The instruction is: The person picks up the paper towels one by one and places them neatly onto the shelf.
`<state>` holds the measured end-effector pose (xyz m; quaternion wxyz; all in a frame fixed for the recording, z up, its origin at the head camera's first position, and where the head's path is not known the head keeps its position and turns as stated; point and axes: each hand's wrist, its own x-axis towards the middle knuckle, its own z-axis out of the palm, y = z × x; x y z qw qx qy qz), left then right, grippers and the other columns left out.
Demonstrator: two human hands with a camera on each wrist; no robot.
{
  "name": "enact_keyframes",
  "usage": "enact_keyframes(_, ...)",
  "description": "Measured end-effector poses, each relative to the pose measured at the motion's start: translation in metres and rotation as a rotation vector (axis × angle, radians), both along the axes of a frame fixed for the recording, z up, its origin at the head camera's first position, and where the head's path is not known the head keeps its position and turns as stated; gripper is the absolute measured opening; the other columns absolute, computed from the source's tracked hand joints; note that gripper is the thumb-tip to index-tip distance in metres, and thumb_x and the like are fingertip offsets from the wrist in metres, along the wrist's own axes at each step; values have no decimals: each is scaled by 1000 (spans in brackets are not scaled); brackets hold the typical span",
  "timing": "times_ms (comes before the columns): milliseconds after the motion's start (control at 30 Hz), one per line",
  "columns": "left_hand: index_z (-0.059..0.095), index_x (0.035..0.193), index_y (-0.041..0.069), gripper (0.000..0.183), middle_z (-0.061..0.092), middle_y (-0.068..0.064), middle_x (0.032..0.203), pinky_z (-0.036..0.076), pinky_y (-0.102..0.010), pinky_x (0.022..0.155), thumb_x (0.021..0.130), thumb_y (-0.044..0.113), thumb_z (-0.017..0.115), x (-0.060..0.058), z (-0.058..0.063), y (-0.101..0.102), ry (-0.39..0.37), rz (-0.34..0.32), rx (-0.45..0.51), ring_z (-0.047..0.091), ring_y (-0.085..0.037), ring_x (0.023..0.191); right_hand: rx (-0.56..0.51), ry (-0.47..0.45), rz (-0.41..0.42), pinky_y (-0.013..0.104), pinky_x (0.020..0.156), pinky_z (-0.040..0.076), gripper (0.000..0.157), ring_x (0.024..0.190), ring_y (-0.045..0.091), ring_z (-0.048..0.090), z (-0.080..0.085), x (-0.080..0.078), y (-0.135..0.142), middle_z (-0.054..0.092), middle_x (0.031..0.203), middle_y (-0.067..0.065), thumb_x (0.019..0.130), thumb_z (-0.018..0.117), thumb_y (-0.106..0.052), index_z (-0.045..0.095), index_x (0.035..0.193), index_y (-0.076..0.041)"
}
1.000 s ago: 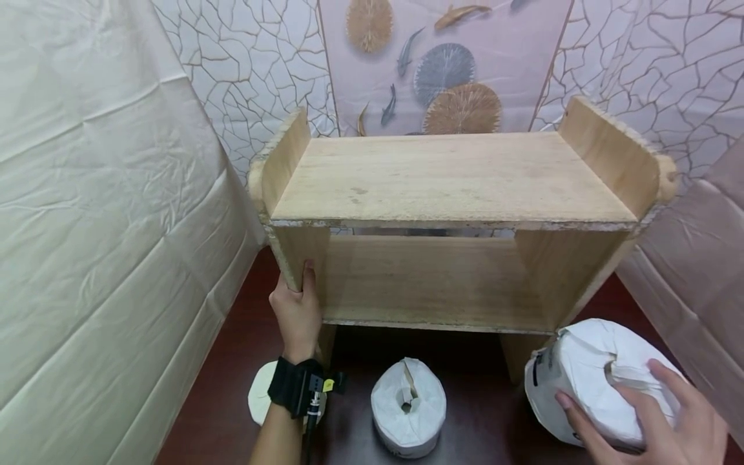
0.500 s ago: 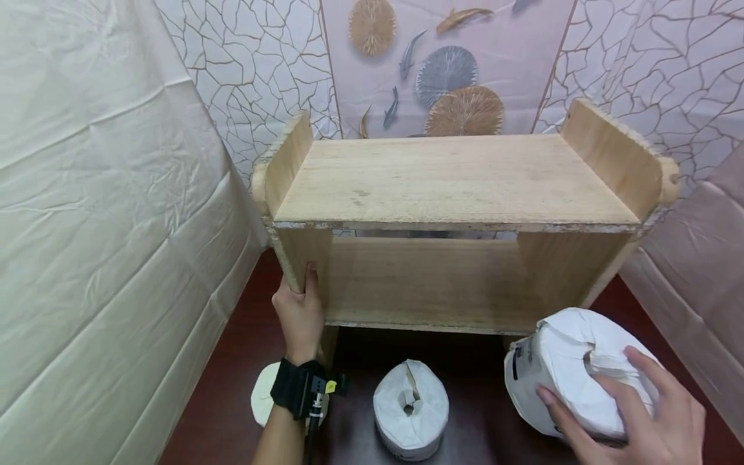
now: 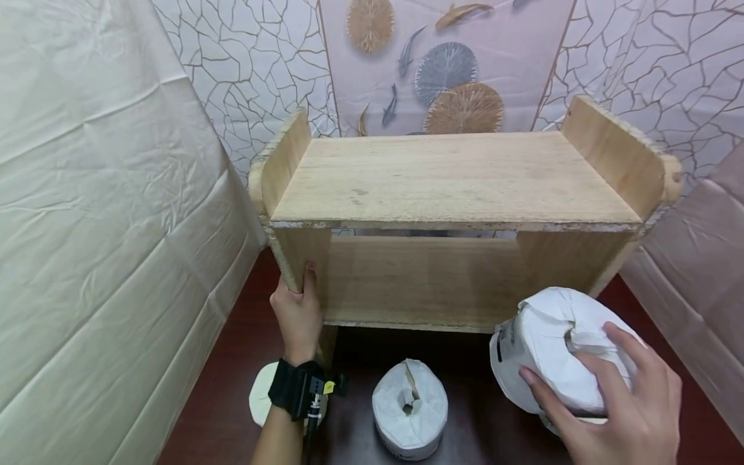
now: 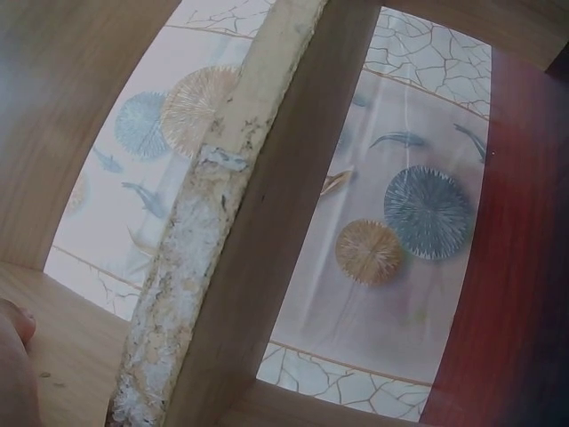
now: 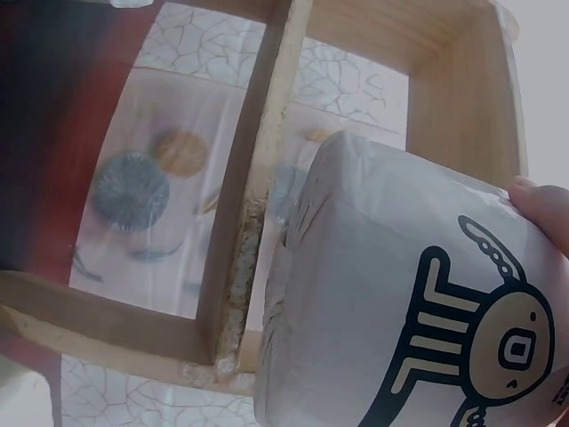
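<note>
My left hand [image 3: 298, 320] grips the front edge of the left side panel of a wooden two-tier shelf [image 3: 453, 177], its thumb on the inner face. My right hand [image 3: 630, 394] holds a white paper-wrapped toilet roll [image 3: 543, 349], tilted, with fingers over its top near the centre hole. In the head view this roll overlaps the lower right of the shelf. The right wrist view shows a cartoon dog-like print [image 5: 511, 347] on its wrapper, and the shelf frame [image 5: 258, 178] behind it.
A second wrapped toilet roll [image 3: 409, 410] stands on the dark red table [image 3: 232, 361], in front of the shelf. A pale round thing [image 3: 261, 394] lies partly hidden behind the left wrist. Pale cloth [image 3: 116, 226] hangs at the left, patterned cloth behind the shelf.
My right hand has carried the toilet roll up and to the left, toward the shelf, uncovering part of a pale thing beneath it. My left hand stays on the side panel.
</note>
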<state>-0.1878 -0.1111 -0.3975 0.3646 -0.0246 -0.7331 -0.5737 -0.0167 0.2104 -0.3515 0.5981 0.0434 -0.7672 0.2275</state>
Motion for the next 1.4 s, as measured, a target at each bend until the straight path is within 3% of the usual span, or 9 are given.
enact_keyframes(267, 68, 131, 2, 38, 77, -22, 108, 59, -49, 72, 108, 31, 63, -1, 0, -1, -9, -4, 12, 77, -34, 89, 19, -27, 59, 31, 111, 30, 83, 106, 58, 54, 10, -9, -5, 63, 119, 37, 91, 66, -74, 66, 84, 9)
enact_keyframes(533, 69, 130, 2, 39, 77, -21, 109, 58, -33, 70, 107, 33, 65, -1, 0, 1, -24, -11, 29, 77, -33, 90, 7, -16, 80, 35, 111, 33, 80, 105, 58, 55, 14, -20, -9, 64, 119, 36, 91, 68, -71, 65, 82, 9)
enact_keyframes(733, 69, 128, 0, 36, 77, -21, 107, 58, -43, 70, 107, 29, 65, 1, 0, 1, -7, 10, 7, 77, -33, 89, 15, -65, 89, 38, 113, 33, 79, 110, 58, 54, 13, -25, -9, 63, 121, 36, 92, 67, -71, 67, 85, 8)
enact_keyframes(967, 69, 130, 1, 36, 77, -20, 110, 59, -39, 73, 107, 28, 65, 0, 0, 1, 0, 14, 12, 78, -33, 92, 12, -73, 91, 37, 115, 34, 78, 112, 59, 53, 13, -31, -10, 62, 122, 35, 92, 68, -70, 67, 85, 8)
enact_keyframes(1233, 69, 129, -1, 38, 77, -21, 109, 58, -49, 76, 106, 29, 67, -1, -1, 1, 17, 27, 14, 77, -34, 93, 11, -107, 86, 38, 116, 36, 78, 117, 58, 53, 13, -33, -9, 63, 127, 32, 91, 68, -71, 69, 89, 7)
enact_keyframes(1400, 69, 130, -1, 40, 77, -20, 109, 58, -41, 75, 106, 31, 66, -1, -1, 2, 7, 23, 10, 77, -33, 94, 22, -128, 100, 48, 116, 37, 78, 119, 58, 52, 12, -38, -7, 62, 128, 32, 91, 68, -70, 70, 90, 7)
